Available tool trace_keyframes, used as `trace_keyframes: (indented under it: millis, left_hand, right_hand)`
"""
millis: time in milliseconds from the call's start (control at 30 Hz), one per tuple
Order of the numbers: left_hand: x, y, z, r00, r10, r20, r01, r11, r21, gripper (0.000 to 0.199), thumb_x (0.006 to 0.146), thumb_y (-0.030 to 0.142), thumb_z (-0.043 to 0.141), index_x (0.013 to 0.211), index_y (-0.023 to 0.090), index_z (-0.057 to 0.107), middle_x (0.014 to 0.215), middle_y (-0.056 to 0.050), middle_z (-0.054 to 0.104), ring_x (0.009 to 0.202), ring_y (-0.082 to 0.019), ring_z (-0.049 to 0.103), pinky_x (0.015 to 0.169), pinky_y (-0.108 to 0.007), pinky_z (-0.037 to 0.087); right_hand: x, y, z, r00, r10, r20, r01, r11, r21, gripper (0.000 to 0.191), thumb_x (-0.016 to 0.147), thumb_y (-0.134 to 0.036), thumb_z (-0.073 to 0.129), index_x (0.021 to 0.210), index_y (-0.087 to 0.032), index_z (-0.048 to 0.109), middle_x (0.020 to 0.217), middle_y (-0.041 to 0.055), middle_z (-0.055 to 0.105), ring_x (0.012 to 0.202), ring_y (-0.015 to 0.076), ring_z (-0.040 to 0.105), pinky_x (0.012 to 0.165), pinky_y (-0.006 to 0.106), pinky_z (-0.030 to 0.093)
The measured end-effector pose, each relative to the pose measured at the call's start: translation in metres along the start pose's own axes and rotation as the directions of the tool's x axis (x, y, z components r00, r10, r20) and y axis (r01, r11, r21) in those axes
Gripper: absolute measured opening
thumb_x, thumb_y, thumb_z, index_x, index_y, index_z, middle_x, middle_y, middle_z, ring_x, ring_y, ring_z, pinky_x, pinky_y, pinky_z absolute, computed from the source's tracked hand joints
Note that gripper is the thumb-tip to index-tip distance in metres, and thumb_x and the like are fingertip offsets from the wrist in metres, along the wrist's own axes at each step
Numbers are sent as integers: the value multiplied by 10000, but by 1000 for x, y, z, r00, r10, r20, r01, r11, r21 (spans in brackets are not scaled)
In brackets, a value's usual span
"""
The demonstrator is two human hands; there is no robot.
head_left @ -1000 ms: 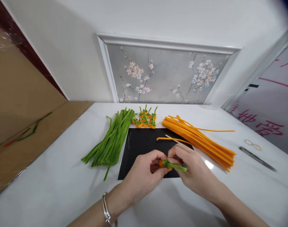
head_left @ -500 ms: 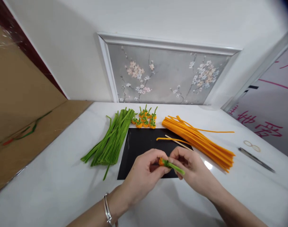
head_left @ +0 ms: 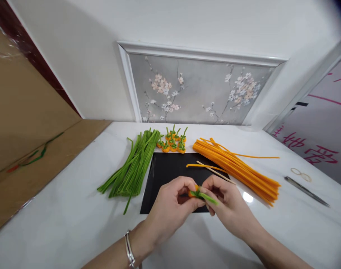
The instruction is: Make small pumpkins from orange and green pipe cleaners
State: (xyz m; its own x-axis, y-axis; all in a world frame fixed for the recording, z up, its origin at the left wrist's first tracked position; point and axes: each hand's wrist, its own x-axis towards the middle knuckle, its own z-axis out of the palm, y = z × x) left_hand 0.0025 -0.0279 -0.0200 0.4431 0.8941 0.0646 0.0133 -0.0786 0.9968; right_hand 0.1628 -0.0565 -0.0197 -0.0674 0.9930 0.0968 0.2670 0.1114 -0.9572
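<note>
Between the fingertips of my left hand (head_left: 176, 203) is a small pipe-cleaner pumpkin (head_left: 192, 193), orange with a green top. My right hand (head_left: 228, 201) pinches at its green part, and a green stem end (head_left: 209, 198) sticks out to the right across the thumb. Both hands are closed, close together above the near half of a black mat (head_left: 170, 173). Fingers hide part of the pumpkin. Several similar finished pieces (head_left: 173, 144), orange with green tops and upright stems, stand in a cluster just behind the mat.
A bundle of green pipe cleaners (head_left: 131, 168) lies left of the mat, an orange bundle (head_left: 237, 168) to the right. One orange pipe cleaner (head_left: 204, 166) and a thin wooden stick (head_left: 215, 172) rest on the mat. Farther right are tweezers (head_left: 307, 191) and clear rings (head_left: 301, 174).
The pumpkin has turned slightly in my fingers, showing more of its orange side. Both hands stay in nearly the same place; the whole view has shifted a little.
</note>
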Motion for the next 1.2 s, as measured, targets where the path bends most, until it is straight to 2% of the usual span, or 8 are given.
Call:
trace_keyframes:
  millis: [200,333,400,500,633,833,1100,1200]
  left_hand:
    - [-1,3,1,997,-81,0,81,989,-122,156,743,152,703,854,163,594,875,-27,668,832,-157,633,758,-263,521]
    - [-1,4,-1,995,-87,50,93,988,-127,166,755,184,713,872,169,597,856,-19,679,813,-156,649,756,-267,529]
    - [-1,3,-3,995,-72,68,79,991,-109,158,767,184,703,881,172,595,860,-20,683,812,-155,652,766,-271,527]
    - [0,3,-4,996,-66,66,71,995,-71,167,765,168,699,893,176,592,867,-20,680,821,-156,651,766,-269,524]
    - [-2,5,-6,991,-61,122,62,998,-3,214,774,169,686,963,184,588,905,-36,683,850,-174,657,766,-274,522]
    - [-2,0,-8,990,17,142,-29,996,85,78,890,232,545,939,182,579,943,-55,661,798,-161,626,698,-256,496]
    - [0,2,-12,993,2,118,-37,957,288,68,872,172,515,821,184,558,871,-32,658,742,-150,581,688,-266,467]
    - [0,3,-10,996,-5,91,-16,974,225,78,858,172,526,782,179,542,900,-47,659,794,-165,589,724,-283,470]
  right_hand:
    - [-3,3,1,995,-82,-60,75,991,-113,217,884,-344,528,732,-189,515,587,-34,481,486,102,434,446,223,342]
    - [-1,2,-7,998,-23,62,23,1000,-1,194,927,-341,490,805,-192,511,618,-40,482,521,103,469,475,215,389]
    - [0,0,-13,991,-38,126,37,999,10,158,940,-333,480,889,-193,532,654,-31,504,564,113,497,514,224,428]
    - [0,-4,-21,979,-149,140,163,983,-90,97,925,-273,511,977,-209,563,781,8,562,667,137,541,575,248,459]
    - [-1,-7,-24,949,-292,120,313,922,-229,45,900,-220,557,877,-221,596,879,45,586,801,173,573,631,269,467]
    - [0,-7,-20,943,-296,149,327,904,-274,93,871,-143,567,884,-227,607,888,24,596,718,140,572,585,242,457]
    - [-1,2,-13,897,-400,188,441,830,-341,142,903,-107,505,842,-214,576,857,35,590,747,147,585,660,252,484]
    - [-1,4,-11,883,-426,198,469,822,-322,147,905,-96,498,862,-217,571,885,44,586,771,148,585,681,252,490]
